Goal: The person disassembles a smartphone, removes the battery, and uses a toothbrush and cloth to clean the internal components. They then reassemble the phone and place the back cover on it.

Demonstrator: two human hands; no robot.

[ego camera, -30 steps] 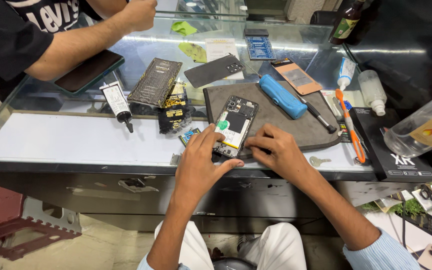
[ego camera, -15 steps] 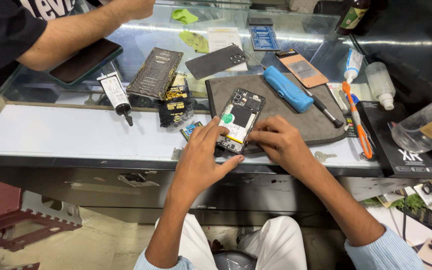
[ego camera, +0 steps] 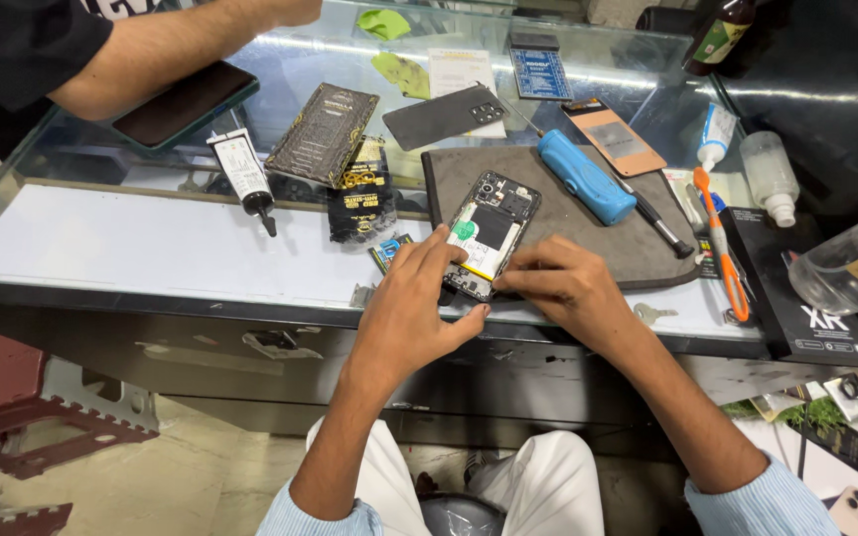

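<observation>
Fingers of left hand and right hand pinched the near end of an opened black phone with exposed innards, which lay on a dark grey work mat, blue oblong tool just beyond, glass counter beneath.

Opened phone lower end hidden under left hand fingers

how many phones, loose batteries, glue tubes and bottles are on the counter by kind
phones: 2, the opened phone under both hands and a dark phone by another person's arm
loose batteries: 1, the black battery
glue tubes: 2
bottles: 2
total: 7
</observation>
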